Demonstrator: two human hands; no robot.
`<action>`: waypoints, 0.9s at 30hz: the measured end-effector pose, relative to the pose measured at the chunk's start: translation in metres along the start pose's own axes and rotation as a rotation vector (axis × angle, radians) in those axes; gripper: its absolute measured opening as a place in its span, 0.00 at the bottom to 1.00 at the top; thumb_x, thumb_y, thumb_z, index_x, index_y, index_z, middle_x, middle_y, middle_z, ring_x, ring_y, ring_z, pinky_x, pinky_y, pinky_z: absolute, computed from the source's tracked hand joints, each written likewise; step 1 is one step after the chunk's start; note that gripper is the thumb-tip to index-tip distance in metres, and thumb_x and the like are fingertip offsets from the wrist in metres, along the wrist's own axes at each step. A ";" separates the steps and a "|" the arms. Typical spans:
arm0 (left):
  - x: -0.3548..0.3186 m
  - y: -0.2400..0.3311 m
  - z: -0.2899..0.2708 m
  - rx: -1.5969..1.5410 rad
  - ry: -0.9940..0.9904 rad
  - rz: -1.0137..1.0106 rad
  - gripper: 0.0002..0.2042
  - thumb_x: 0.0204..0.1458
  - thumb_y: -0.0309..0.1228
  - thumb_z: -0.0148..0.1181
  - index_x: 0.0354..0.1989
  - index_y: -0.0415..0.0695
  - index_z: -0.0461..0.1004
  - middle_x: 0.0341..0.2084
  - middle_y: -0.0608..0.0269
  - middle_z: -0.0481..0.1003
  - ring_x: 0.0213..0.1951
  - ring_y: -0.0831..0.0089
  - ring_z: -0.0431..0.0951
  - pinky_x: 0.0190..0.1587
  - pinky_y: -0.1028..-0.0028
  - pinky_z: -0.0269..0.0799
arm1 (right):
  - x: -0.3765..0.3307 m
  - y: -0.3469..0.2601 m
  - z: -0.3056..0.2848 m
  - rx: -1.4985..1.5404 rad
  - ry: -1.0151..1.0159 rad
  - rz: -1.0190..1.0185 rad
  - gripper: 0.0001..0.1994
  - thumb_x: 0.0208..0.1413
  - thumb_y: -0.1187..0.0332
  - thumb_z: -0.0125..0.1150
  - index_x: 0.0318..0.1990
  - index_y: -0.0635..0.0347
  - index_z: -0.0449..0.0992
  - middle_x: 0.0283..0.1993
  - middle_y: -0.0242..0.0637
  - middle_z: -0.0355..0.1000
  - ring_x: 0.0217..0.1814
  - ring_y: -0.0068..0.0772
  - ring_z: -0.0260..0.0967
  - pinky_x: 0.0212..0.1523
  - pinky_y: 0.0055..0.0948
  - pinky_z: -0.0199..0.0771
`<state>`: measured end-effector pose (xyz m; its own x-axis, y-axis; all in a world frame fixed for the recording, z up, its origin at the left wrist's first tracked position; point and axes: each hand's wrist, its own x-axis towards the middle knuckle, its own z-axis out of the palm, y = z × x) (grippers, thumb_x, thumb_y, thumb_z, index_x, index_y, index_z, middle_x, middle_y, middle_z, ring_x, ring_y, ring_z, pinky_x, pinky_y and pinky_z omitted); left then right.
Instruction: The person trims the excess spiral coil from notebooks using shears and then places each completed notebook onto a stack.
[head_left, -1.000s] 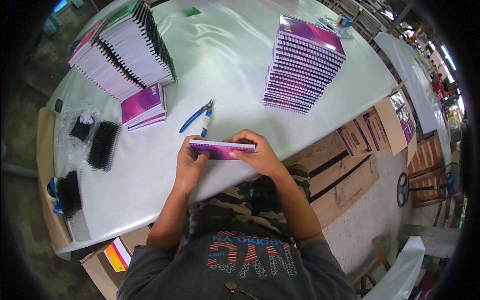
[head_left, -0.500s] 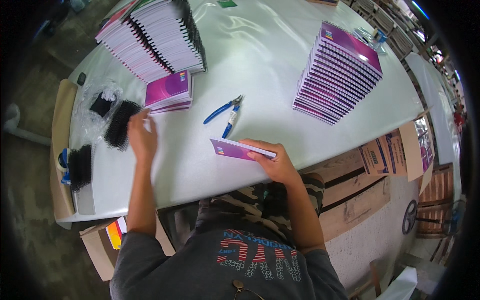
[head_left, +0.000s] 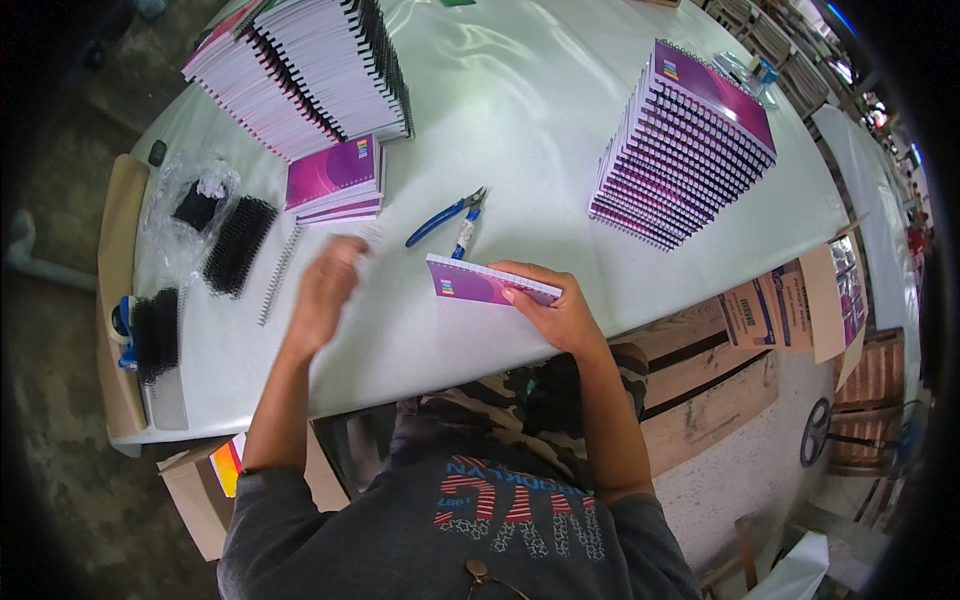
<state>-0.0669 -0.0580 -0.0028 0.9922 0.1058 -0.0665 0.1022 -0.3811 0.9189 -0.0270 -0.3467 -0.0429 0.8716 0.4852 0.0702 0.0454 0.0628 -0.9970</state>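
Single view only; nothing shared with a second camera. Head-worn fisheye, looking steeply down from above the wearer's chest onto a pale green round-edged table [head_left: 560, 110]. Facing away from the body, across the table toward its far edge at frame top. Close range: near table edge just beyond the lap, both forearms entering from the lower edge, left hand [head_left: 325, 285] and right hand [head_left: 560, 315] above the near part of the table. Table fills the upper and central field; its edges bow strongly toward the dark circular rim. Floor seen left of the table, brown cardboard boxes [head_left: 790, 305] right of the table. Upright, unmirrored.
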 end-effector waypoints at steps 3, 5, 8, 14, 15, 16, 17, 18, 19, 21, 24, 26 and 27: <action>-0.007 0.013 0.023 -0.039 -0.260 0.065 0.16 0.60 0.43 0.46 0.33 0.42 0.69 0.20 0.75 0.60 0.23 0.85 0.55 0.26 0.82 0.53 | 0.000 -0.003 0.002 0.036 0.005 0.022 0.13 0.53 0.77 0.56 0.47 0.66 0.74 0.44 0.36 0.74 0.44 0.22 0.68 0.48 0.22 0.67; -0.003 0.009 0.026 -0.044 -0.271 0.046 0.15 0.60 0.42 0.47 0.31 0.41 0.70 0.20 0.74 0.61 0.24 0.84 0.57 0.28 0.81 0.56 | 0.000 -0.004 0.003 0.036 0.005 0.002 0.13 0.53 0.77 0.57 0.47 0.66 0.74 0.44 0.37 0.74 0.44 0.21 0.68 0.48 0.22 0.67; 0.000 0.005 0.027 -0.035 -0.254 0.041 0.16 0.60 0.42 0.47 0.30 0.41 0.70 0.19 0.74 0.61 0.23 0.84 0.57 0.27 0.81 0.55 | -0.001 -0.003 0.005 0.049 0.022 -0.013 0.14 0.52 0.76 0.57 0.47 0.66 0.74 0.44 0.37 0.74 0.44 0.21 0.67 0.48 0.22 0.67; 0.012 -0.014 0.008 -0.051 -0.254 -0.107 0.20 0.61 0.44 0.44 0.24 0.40 0.68 0.14 0.74 0.57 0.20 0.85 0.53 0.23 0.82 0.49 | -0.001 -0.003 0.004 0.033 0.047 0.016 0.14 0.52 0.76 0.58 0.48 0.66 0.74 0.43 0.37 0.74 0.43 0.21 0.68 0.47 0.21 0.68; 0.018 -0.036 -0.006 0.163 -0.130 0.027 0.20 0.60 0.44 0.45 0.25 0.40 0.69 0.16 0.72 0.61 0.21 0.83 0.57 0.25 0.80 0.54 | -0.001 -0.004 0.006 0.026 0.034 0.008 0.14 0.52 0.76 0.57 0.48 0.65 0.74 0.43 0.36 0.74 0.43 0.21 0.68 0.47 0.21 0.68; 0.023 -0.049 -0.017 0.373 -0.009 0.161 0.20 0.59 0.43 0.46 0.25 0.39 0.70 0.18 0.71 0.64 0.22 0.80 0.61 0.27 0.78 0.60 | -0.001 -0.004 0.007 0.017 0.026 0.003 0.14 0.53 0.76 0.57 0.49 0.64 0.74 0.44 0.35 0.74 0.42 0.20 0.68 0.46 0.20 0.68; 0.028 -0.048 -0.024 0.370 -0.013 0.164 0.20 0.59 0.43 0.46 0.25 0.39 0.70 0.18 0.71 0.64 0.22 0.80 0.61 0.27 0.78 0.60 | -0.001 -0.003 0.006 0.014 0.030 0.003 0.14 0.53 0.76 0.57 0.49 0.64 0.74 0.44 0.35 0.74 0.42 0.20 0.68 0.46 0.20 0.68; 0.031 -0.045 -0.032 0.372 0.049 0.070 0.20 0.59 0.43 0.47 0.24 0.38 0.69 0.18 0.70 0.65 0.23 0.80 0.62 0.28 0.77 0.61 | -0.002 -0.003 0.006 0.007 0.038 0.004 0.14 0.53 0.76 0.57 0.49 0.64 0.74 0.44 0.35 0.75 0.42 0.20 0.68 0.46 0.20 0.68; 0.032 -0.038 -0.036 0.376 0.112 -0.025 0.19 0.59 0.42 0.48 0.23 0.38 0.69 0.18 0.69 0.65 0.24 0.79 0.63 0.29 0.77 0.62 | -0.002 -0.003 0.005 0.002 0.044 0.003 0.14 0.53 0.76 0.57 0.49 0.64 0.74 0.44 0.35 0.75 0.42 0.20 0.68 0.46 0.20 0.68; 0.024 -0.021 -0.024 0.255 0.035 0.039 0.20 0.59 0.42 0.48 0.23 0.38 0.68 0.18 0.68 0.65 0.24 0.79 0.63 0.30 0.77 0.62 | -0.001 -0.001 0.004 0.002 0.045 -0.007 0.15 0.52 0.76 0.57 0.49 0.64 0.74 0.44 0.35 0.75 0.42 0.20 0.68 0.46 0.20 0.68; 0.011 0.010 0.011 0.134 -0.135 0.128 0.21 0.58 0.44 0.48 0.21 0.38 0.68 0.17 0.67 0.64 0.25 0.80 0.62 0.30 0.77 0.61 | -0.003 0.001 0.004 0.005 0.043 -0.002 0.15 0.52 0.76 0.57 0.49 0.63 0.74 0.43 0.35 0.75 0.42 0.20 0.68 0.45 0.20 0.68; 0.009 0.021 0.021 0.176 -0.268 0.092 0.22 0.58 0.46 0.48 0.21 0.38 0.68 0.16 0.69 0.64 0.24 0.80 0.61 0.28 0.77 0.59 | -0.003 -0.001 0.004 0.004 0.044 -0.005 0.15 0.52 0.76 0.57 0.49 0.63 0.74 0.43 0.35 0.75 0.42 0.20 0.68 0.45 0.21 0.69; 0.010 0.013 0.023 0.183 -0.235 0.079 0.23 0.58 0.48 0.48 0.21 0.38 0.69 0.14 0.70 0.62 0.22 0.80 0.59 0.26 0.77 0.58 | -0.003 -0.001 0.006 0.002 0.041 -0.008 0.15 0.53 0.76 0.57 0.49 0.63 0.74 0.43 0.35 0.75 0.42 0.20 0.68 0.45 0.21 0.69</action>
<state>-0.0536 -0.0826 -0.0005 0.9848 -0.1381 -0.1051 0.0139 -0.5410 0.8409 -0.0327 -0.3436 -0.0420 0.8903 0.4487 0.0772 0.0519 0.0684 -0.9963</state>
